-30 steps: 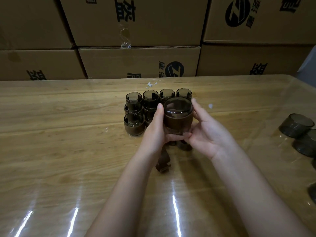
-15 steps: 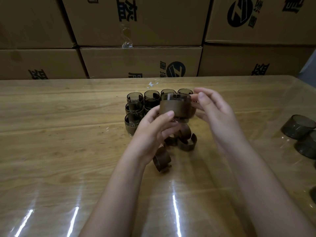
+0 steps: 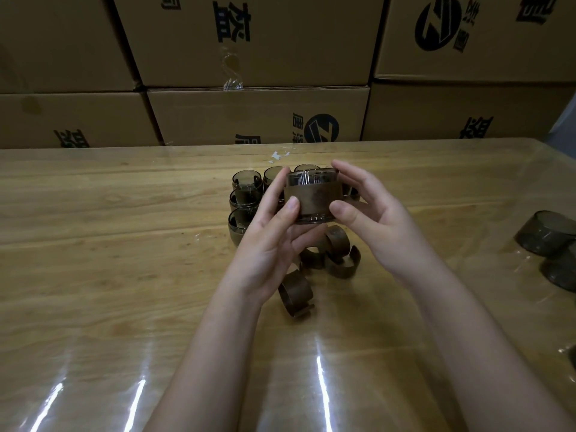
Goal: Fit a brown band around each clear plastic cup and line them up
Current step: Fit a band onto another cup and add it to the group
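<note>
Head view: my left hand (image 3: 268,244) and right hand (image 3: 374,219) pinch a round, smoky clear cup (image 3: 311,179) between them, matte brown band (image 3: 314,199) wrapped round it; curled loose bands (image 3: 339,257) lie beneath my palms.

I pass free over table (image 3: 93,244) at 9 and 7 | banded cups (image 3: 244,198) block 11 | loose bands (image 3: 338,255) at 6 | unbanded cups (image 3: 545,233) at 3 | boxes (image 3: 258,116) wall 12
</note>
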